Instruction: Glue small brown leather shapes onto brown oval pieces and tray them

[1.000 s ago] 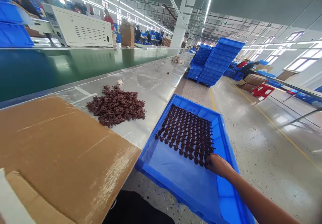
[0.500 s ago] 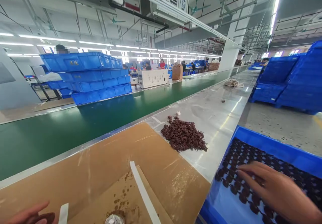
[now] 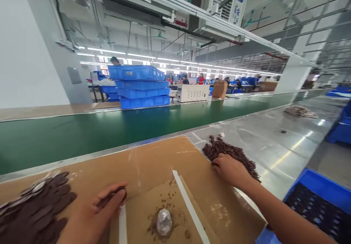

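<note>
My left hand is closed, thumb and fingers pinching a thin dark brown disc above the cardboard. To its left lies a heap of similar flat brown discs. My right hand reaches to the near-left edge of a pile of small dark brown looped pieces. Its fingers are curled together there, and what sits between them is hidden. Between the hands, a rounded, clear, shiny lump stands on the stained cardboard sheet.
White tape strips run along the cardboard. A blue tray with rows of dark pieces stands at the lower right. Beyond the work surface runs a green conveyor belt, with stacked blue crates behind it. A rag lies farther right.
My right hand has moved from the blue tray to the pile of looped pieces. The view has turned left, bringing the disc heap and more of my left hand into sight.
</note>
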{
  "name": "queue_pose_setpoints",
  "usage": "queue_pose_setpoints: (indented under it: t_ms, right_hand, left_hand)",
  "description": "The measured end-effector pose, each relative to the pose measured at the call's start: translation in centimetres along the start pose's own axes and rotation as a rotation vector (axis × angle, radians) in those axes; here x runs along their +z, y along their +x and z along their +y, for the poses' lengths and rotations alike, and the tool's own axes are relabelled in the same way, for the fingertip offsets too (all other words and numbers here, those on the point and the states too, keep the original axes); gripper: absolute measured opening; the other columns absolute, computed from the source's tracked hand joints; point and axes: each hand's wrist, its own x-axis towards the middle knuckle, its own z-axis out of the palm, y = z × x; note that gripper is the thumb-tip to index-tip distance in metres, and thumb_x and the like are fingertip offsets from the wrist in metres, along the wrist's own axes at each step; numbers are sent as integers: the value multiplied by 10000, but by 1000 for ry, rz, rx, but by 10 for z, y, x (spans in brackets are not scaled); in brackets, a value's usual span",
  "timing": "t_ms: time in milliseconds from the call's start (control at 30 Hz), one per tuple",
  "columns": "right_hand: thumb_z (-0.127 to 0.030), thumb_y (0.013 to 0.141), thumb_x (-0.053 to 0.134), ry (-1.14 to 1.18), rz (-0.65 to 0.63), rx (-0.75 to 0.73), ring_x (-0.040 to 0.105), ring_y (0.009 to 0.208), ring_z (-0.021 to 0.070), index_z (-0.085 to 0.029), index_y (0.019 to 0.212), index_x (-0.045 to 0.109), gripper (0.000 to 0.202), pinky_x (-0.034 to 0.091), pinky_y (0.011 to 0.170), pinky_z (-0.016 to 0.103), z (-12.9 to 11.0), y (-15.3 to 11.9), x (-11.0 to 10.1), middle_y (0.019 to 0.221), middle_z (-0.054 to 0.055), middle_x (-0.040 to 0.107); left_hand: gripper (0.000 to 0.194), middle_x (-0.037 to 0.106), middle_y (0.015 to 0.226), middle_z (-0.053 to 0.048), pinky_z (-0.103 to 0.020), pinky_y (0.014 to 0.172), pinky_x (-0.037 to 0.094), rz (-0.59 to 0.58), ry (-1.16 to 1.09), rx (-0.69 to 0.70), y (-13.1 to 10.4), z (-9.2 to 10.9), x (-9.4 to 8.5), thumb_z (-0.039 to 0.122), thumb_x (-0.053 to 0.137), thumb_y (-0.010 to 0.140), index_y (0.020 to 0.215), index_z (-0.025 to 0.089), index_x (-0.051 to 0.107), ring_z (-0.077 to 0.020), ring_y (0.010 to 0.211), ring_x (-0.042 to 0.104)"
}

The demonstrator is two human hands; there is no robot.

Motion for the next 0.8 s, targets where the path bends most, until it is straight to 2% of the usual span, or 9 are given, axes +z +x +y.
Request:
queue_pose_setpoints:
  t_ms: [67,100,167,233,300,400,533,667,800]
  right_hand:
    - [-126,850,463,5,-21,-22,598,883,218,-141,824,653,193,462,700,328,-1,4,0,919,82,621]
    - [-103,834,425,11,-29,-33,610,852,227,-145,819,663,242,454,673,323,-1,6,0,913,93,621]
    - [-101,815,383,29,-51,-74,629,795,229,-158,799,680,303,447,665,322,-1,9,0,887,101,627]
    - [-137,818,384,54,-80,-145,639,801,223,-179,823,703,321,455,712,320,2,10,1,890,93,640]
    - [-180,820,416,76,-107,-215,640,874,226,-212,930,717,323,465,773,308,8,9,1,957,85,651]
    - [-157,760,472,130,-129,-297,635,930,234,-247,1050,701,381,482,798,290,18,11,1,1012,67,662]
    - [-99,727,420,171,-106,-356,647,864,232,-232,933,736,400,488,768,301,25,14,-1,925,63,680]
    - [-100,703,438,179,-111,-387,641,874,223,-245,1010,714,437,490,755,292,26,13,-3,937,52,676]
    - [-164,766,444,222,-66,-397,631,897,226,-218,971,712,341,489,792,308,26,13,-3,959,70,670]
  left_hand:
    - [500,709,813,-41,-292,717,537,-31,-88,-50,-4,9,6,513,666,713,1080,174,653,-215,756,653]
    - [535,692,754,-38,-299,720,533,-88,-148,-78,-5,12,8,521,660,717,1102,150,635,-200,723,639]
    - [565,659,687,-25,-299,702,528,-123,-283,-141,-6,18,11,512,658,725,1130,122,604,-168,658,608]
    - [539,641,690,-22,-295,698,527,-129,-366,-188,-8,21,11,467,663,743,1138,108,587,-156,666,597]
    - [479,643,762,-37,-300,716,531,-133,-408,-205,-10,23,11,421,654,770,1122,103,587,-157,717,600]
    - [394,648,859,-63,-304,729,530,-153,-427,-197,-13,24,10,375,618,812,1091,99,593,-154,745,597]
    - [333,654,936,-84,-294,733,525,-160,-404,-220,-13,25,10,328,569,851,1090,96,588,-144,756,593]
    - [297,655,913,-71,-269,704,522,-158,-383,-244,-10,26,11,286,555,859,1088,100,590,-126,723,583]
    - [313,648,886,-56,-262,687,522,-169,-353,-225,-7,25,12,315,565,845,1075,107,599,-130,725,580]
